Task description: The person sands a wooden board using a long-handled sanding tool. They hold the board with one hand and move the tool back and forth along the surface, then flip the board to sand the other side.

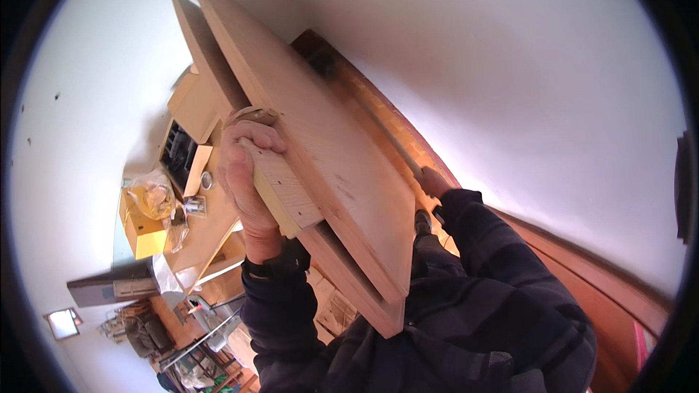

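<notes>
A large pale wooden piece, made of two parallel boards with a gap between them, stands tilted in front of me. My left hand is closed round the upper end of a short wooden block with a yellowish side. The block bridges the gap at the boards' near edges. On the far side of the boards, low down, my right hand is closed round the handle of a broom. Its dark, blurred head lies at the far end of the floor strip beside the wall.
A white wall with a reddish-brown skirting runs along the right. To the left, a wooden table carries a yellow box, a plastic bag and a cardboard box. Clutter, including a dark chair, stands beyond it.
</notes>
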`<state>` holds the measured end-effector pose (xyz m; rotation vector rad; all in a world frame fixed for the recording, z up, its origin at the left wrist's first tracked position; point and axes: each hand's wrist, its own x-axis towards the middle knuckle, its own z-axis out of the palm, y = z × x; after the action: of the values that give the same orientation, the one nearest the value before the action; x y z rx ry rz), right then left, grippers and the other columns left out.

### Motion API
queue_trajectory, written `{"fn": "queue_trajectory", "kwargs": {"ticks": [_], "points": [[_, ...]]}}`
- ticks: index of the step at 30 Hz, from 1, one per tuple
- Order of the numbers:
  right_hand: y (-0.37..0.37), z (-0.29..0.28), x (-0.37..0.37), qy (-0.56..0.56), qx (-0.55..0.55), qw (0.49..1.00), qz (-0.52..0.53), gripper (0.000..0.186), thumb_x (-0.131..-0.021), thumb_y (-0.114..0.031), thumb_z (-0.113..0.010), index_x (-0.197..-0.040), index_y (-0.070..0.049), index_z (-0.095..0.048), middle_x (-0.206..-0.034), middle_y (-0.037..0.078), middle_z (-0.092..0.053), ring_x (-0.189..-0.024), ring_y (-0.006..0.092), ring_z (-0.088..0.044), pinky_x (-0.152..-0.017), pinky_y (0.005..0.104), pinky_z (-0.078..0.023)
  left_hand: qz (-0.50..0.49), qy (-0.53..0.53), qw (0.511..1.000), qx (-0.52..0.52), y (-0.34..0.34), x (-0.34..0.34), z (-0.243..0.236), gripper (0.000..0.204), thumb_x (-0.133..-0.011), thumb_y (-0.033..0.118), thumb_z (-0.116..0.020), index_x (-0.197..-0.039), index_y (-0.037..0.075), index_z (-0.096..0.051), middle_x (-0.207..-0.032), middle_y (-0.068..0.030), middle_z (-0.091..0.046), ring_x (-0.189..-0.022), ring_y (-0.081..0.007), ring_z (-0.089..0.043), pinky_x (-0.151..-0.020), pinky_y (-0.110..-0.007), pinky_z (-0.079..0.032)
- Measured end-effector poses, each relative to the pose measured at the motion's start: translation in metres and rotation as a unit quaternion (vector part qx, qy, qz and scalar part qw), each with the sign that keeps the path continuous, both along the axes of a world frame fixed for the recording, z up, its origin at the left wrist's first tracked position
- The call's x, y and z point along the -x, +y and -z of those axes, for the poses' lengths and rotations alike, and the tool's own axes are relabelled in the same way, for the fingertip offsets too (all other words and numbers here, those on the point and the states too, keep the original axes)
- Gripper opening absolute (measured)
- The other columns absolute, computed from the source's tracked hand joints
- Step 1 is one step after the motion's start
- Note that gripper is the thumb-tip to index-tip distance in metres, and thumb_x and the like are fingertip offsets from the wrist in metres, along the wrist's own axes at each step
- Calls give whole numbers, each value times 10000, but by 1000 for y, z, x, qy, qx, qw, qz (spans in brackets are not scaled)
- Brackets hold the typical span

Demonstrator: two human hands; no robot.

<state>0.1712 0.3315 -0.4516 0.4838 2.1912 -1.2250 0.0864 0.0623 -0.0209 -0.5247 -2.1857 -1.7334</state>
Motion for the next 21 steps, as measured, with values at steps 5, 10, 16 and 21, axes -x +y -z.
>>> {"fn": "queue_trajectory", "kwargs": {"ticks": [5,10,16,21], "points": [[53,-11,-213,14,-139,990,-29,379,-1024,-409,-608,-1072,-34,-584,-916,278,-702,-908,498,-684,-743,583,-518,46,15,998,-28,-3,5,5,467,-1034,446,-402,-929,32,-590,-903,-101,-630,-1051,-263,-566,-1048,-405,-399],[77,-92,-537,-170,-190,966,37,366,-1026,-460,-580,-1102,-102,-574,-848,213,-713,-838,450,-704,-729,586,-539,84,72,994,0,-8,13,8,469,-1038,355,-383,-912,-20,-635,-955,-162,-663,-1044,-287,-604,-1021,-399,-424],[7,-229,-877,-449,-265,847,-98,400,-965,-423,-681,-1037,-30,-685,-964,159,-751,-925,313,-747,-822,474,-584,85,50,995,-29,-4,12,8,451,-1043,347,-374,-935,-4,-635,-942,-108,-676,-999,-237,-620,-1007,-371,-448],[-31,-171,-921,-466,-95,880,2,366,-913,-423,-758,-1009,-70,-758,-871,169,-722,-866,334,-701,-788,479,-541,47,23,998,-20,-2,11,5,446,-1025,347,-391,-893,16,-660,-922,-99,-682,-982,-241,-630,-984,-374,-470]]}}
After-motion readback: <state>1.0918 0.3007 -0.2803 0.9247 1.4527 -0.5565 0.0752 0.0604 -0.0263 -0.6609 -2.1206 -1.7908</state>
